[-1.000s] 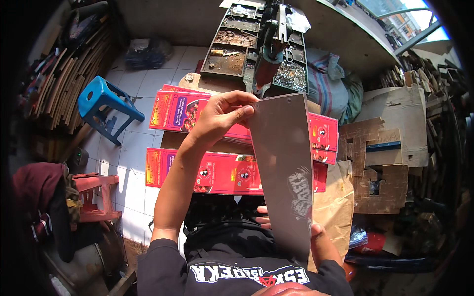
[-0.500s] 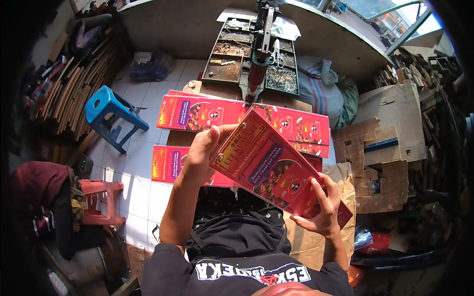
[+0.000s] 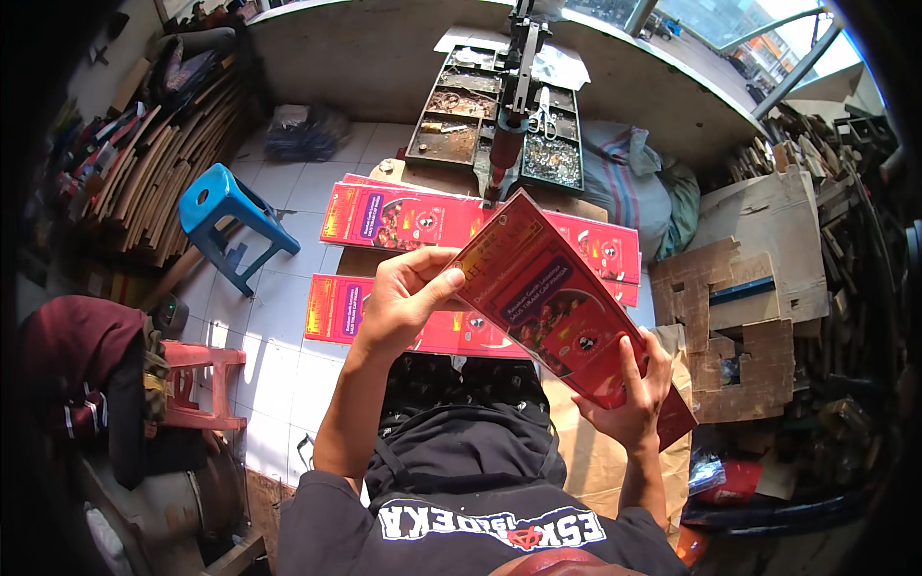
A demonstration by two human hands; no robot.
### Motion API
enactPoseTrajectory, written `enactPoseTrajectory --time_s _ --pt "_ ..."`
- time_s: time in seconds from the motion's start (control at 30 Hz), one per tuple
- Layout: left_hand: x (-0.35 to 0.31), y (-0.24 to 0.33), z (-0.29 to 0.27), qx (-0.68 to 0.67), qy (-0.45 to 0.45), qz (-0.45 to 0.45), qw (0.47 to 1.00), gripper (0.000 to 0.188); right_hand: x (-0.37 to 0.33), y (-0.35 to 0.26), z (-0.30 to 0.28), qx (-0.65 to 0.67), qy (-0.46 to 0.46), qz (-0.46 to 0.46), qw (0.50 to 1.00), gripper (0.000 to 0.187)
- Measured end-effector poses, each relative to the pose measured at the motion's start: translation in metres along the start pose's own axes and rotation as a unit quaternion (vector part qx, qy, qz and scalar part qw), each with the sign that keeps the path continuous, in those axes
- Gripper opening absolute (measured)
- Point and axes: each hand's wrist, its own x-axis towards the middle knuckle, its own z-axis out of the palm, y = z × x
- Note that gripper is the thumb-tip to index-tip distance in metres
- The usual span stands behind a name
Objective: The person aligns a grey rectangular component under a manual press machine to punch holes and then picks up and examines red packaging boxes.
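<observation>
A long red printed panel (image 3: 557,317) with a food picture and a purple box is held up in front of me, tilted with its lower end to the right. My left hand (image 3: 396,300) pinches its upper left corner between thumb and fingers. Near the other end my right hand (image 3: 634,392) grips it, fingers spread on the printed face and thumb at the lower edge. Beyond it, similar red panels (image 3: 423,219) lie across the table below a hand press (image 3: 507,144). Another row of panels (image 3: 331,309) lies closer to me, partly hidden by my left arm.
Compartment trays (image 3: 444,149) of small metal parts flank the press, with scissors (image 3: 544,120) on the right one. A blue stool (image 3: 219,192) and a red stool (image 3: 204,355) stand left. On the right are a striped sack (image 3: 619,168) and cut cardboard (image 3: 749,336).
The held panel has tilted more steeply and shifted slightly right. My left thumb has come down onto its corner edge. The right hand keeps its grip; the view has shifted a little.
</observation>
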Motion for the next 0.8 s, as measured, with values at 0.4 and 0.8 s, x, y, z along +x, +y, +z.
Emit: enactPoseTrajectory --time_s 0.4,0.8 --pt "-0.013 -0.016 0.006 0.096 0.072 0.058 0.991 0.027 -0.006 -0.004 0.010 -0.003 0.015 -0.001 1.000 0.103" --pt "-0.059 -0.035 -0.023 0.360 0.186 0.166 0.899 0.025 0.002 0.001 0.023 0.038 -0.053 -0.028 0.997 0.091"
